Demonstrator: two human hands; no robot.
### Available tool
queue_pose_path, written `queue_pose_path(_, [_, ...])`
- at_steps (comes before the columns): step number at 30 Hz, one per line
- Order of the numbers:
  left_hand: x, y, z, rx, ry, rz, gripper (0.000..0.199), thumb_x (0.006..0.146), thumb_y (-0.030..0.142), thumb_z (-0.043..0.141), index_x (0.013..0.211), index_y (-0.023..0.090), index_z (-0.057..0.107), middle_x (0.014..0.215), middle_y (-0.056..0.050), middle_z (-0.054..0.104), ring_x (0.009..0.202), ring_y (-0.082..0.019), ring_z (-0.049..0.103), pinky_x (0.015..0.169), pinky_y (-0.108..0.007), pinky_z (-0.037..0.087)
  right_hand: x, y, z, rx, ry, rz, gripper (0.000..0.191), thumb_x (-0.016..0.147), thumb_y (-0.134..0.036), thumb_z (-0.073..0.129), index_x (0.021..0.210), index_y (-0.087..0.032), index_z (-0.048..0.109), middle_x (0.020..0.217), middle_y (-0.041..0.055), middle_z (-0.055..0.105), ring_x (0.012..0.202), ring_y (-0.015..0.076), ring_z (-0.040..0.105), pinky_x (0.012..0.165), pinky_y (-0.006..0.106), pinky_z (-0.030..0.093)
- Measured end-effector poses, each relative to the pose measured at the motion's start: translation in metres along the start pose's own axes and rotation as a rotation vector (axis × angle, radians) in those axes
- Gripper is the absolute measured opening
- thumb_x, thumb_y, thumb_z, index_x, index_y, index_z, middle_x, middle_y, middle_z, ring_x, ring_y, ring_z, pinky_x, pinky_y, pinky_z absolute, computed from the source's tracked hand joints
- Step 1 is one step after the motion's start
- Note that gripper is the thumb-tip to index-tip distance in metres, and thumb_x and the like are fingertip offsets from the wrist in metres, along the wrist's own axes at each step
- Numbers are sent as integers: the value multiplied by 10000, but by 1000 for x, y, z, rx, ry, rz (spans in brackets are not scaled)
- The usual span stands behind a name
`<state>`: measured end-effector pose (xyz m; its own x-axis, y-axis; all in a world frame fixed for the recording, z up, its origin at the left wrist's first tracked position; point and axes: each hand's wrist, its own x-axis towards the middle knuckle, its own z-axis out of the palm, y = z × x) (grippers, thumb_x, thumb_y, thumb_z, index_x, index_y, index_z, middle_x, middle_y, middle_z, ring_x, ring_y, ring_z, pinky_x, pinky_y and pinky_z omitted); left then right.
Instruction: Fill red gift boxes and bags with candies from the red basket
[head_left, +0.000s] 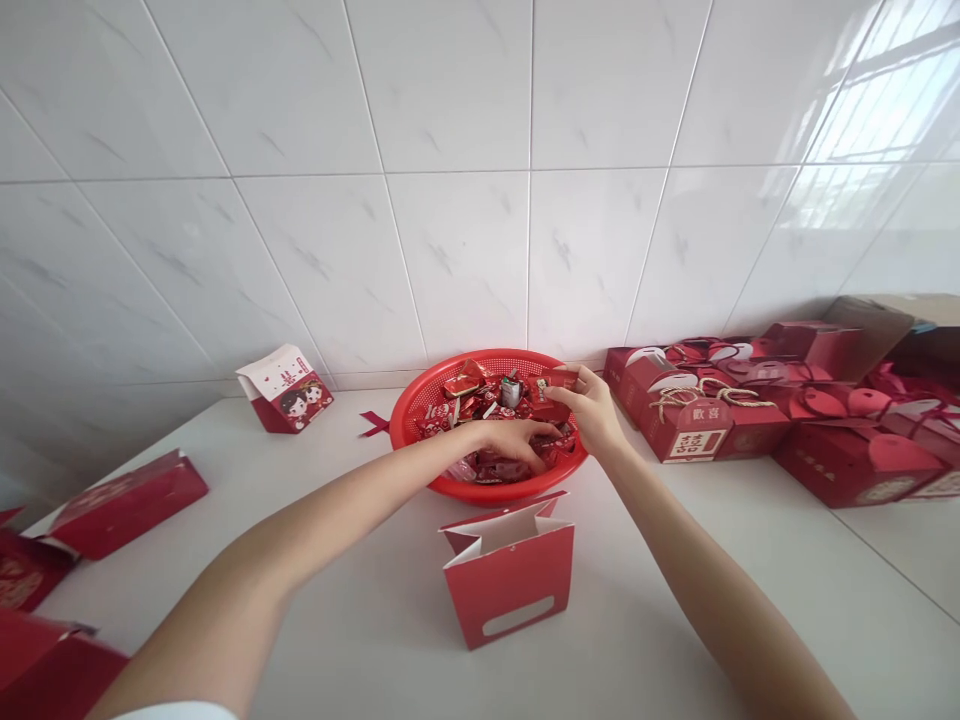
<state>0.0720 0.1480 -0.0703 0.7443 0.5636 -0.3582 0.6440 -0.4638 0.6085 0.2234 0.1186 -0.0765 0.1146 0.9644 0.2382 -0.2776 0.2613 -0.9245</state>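
A round red plastic basket (411, 392) holds many wrapped candies, mostly red, with one silvery piece (511, 391) near the middle. My left hand (521, 440) reaches into its right half, fingers curved down among the wrappers; what its fingertips hold, if anything, is hidden. At the basket's right edge, my right hand (589, 405) pinches a flat red packet (551, 392) between thumb and fingers. In front of the basket stands a red paper box (514, 575) with its top open and white inside.
Closed red gift boxes (690, 425), some tied with string, crowd the right side beside a brown carton (874, 320). A small printed box (292, 395) stands at the back left. Other red boxes (135, 500) lie left. A tiled wall (457, 260) rises behind.
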Motion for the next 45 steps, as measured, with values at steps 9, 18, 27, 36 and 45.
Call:
queue_pose_path(9, [-8, 9, -1, -16, -28, -52, 879, 670, 279, 706, 1510, 188, 464, 1329, -97, 672, 1165, -298, 660, 926, -338, 540, -1, -1, 0, 13, -10, -6, 309, 566, -244, 787, 844, -208, 658, 771, -7, 733, 711, 185, 675, 691, 326, 557])
queue_pose_path(18, [-6, 3, -6, -77, -72, -39, 824, 614, 269, 747, 1418, 213, 578, 1071, -39, 756, 1093, -306, 684, 915, -363, 547, -2, -2, 1, 24, -2, 11, 310, 547, -241, 788, 826, -213, 655, 727, -17, 726, 668, 179, 661, 651, 316, 545])
queue_pose_path(27, [-12, 5, -7, -217, -95, -111, 801, 591, 256, 734, 1379, 239, 591, 1026, -10, 711, 973, -221, 671, 769, -278, 536, -3, -2, 1, 59, 3, 17, 332, 526, -240, 805, 820, -207, 654, 708, -22, 718, 661, 177, 656, 652, 322, 547])
queue_pose_path(36, [-15, 4, -16, -371, 43, -28, 658, 539, 159, 750, 1192, 227, 704, 815, 29, 687, 814, -190, 636, 681, -266, 480, 1, 2, -1, 92, 53, -6, 337, 537, -257, 815, 823, -215, 643, 726, -23, 711, 697, 191, 664, 676, 335, 542])
queue_pose_path(45, [-33, -23, -39, -790, 290, -89, 820, 585, 97, 766, 1386, 174, 608, 796, -3, 735, 684, -162, 657, 620, -263, 515, 0, -3, 2, 206, 128, -10, 322, 506, -232, 813, 763, -219, 617, 671, -34, 709, 625, 174, 645, 622, 319, 540])
